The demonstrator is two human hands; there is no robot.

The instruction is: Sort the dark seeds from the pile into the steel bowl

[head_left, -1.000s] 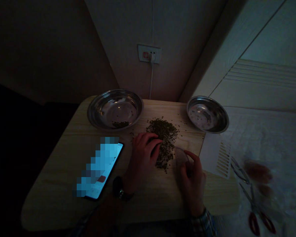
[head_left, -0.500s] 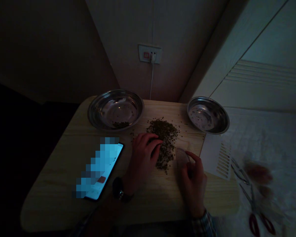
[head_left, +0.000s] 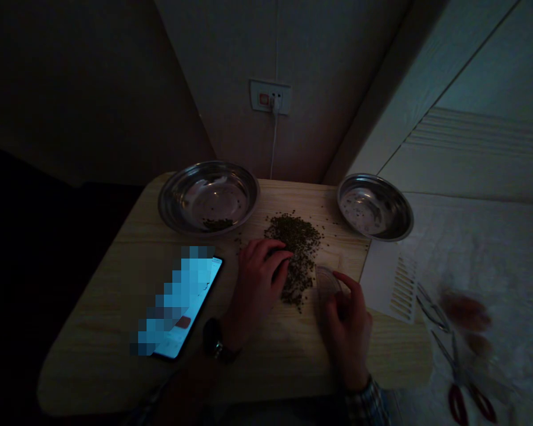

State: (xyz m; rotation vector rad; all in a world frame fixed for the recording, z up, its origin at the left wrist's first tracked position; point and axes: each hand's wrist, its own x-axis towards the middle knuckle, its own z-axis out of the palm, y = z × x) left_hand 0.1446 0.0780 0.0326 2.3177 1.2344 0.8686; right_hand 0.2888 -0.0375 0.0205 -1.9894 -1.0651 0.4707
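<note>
Your left hand (head_left: 260, 281) rests with fingers curled loosely on the near-left edge of the pile of small dark seeds (head_left: 296, 248), holding nothing, so the heap stretches up and to the right from those fingertips. Your right hand (head_left: 346, 319) pinches a small clear scraper (head_left: 326, 278) just right of the pile's near end. All of this sits on a pale wooden table (head_left: 115, 278), in a dim room.

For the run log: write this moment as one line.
left hand: on seed pile | right hand: holds clear cup | table
</note>
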